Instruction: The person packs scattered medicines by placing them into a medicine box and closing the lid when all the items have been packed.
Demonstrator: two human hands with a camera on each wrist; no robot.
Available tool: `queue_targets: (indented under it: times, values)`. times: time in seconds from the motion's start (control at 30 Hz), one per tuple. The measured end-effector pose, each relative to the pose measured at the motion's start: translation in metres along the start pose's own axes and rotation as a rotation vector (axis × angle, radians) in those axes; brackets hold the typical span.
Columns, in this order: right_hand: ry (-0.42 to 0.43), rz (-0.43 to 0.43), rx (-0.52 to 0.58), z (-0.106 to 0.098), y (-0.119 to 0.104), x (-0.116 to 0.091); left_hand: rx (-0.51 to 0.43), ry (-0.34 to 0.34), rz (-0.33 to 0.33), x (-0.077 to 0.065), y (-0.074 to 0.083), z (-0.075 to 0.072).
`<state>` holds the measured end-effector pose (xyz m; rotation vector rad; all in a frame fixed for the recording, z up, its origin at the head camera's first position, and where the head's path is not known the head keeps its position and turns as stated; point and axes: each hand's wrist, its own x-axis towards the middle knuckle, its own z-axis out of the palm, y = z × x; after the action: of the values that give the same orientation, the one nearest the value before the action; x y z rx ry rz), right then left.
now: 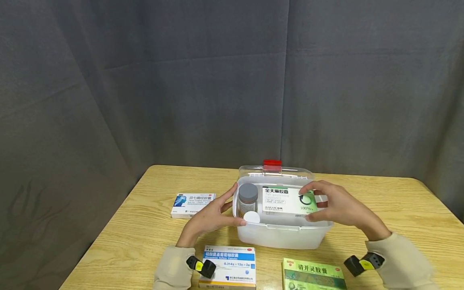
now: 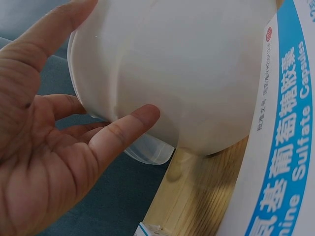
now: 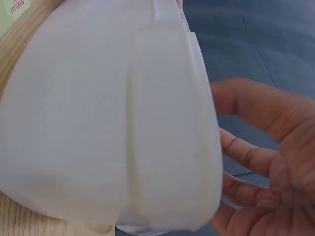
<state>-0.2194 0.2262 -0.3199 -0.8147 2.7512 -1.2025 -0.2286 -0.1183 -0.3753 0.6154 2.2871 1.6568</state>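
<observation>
A flat white-and-green cardboard medicine carton (image 1: pixel 282 201) is held within the open mouth of a translucent white plastic bin (image 1: pixel 280 237), its printed face upward and its long axis laid left to right along the bin's length; whether the bin's floor is touched by it cannot be told. The carton's right end is pinched by the right hand (image 1: pixel 338 204), with the forefinger at the far edge and the thumb at the near one, so the carton extends leftward from those fingers, and the right hand is plainly the nearer of the two. The bin's left end is gripped by the left hand (image 1: pixel 212 217), its thumb set at the near corner of the rim. Inside the bin, left of the carton, a grey-capped round jar (image 1: pixel 248 196) and a round white cap (image 1: pixel 251 217) are seen. Behind the bin, a clear plastic lid (image 1: pixel 291 172) with a red latch (image 1: pixel 272 163) is raised. Left of the bin, a white carton with a blue picture (image 1: pixel 192 204) is placed; in front, a blue-and-white carton (image 1: pixel 229 266) and a green carton (image 1: pixel 313 275) are laid on the wooden table (image 1: pixel 388 201).
</observation>
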Motion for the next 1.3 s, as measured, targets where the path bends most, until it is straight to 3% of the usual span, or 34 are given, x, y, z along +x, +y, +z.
queue_targets:
  times: [0.2,0.67,1.07,1.3]
  values:
    - [-0.022,0.006,-0.021,0.005,-0.001,0.006,0.005,-0.005,0.009,0.000,0.000,-0.001]
    - [-0.139,0.063,-0.276,0.016,-0.006,0.023,0.014,-0.005,0.006,0.000,0.000,-0.002]
    - [-0.201,0.093,-0.345,0.028,-0.002,0.032,0.006,-0.011,0.007,0.000,0.000,-0.002]
    - [-0.207,0.035,-0.388,0.036,0.000,0.034,0.015,-0.014,0.012,0.000,0.000,-0.002]
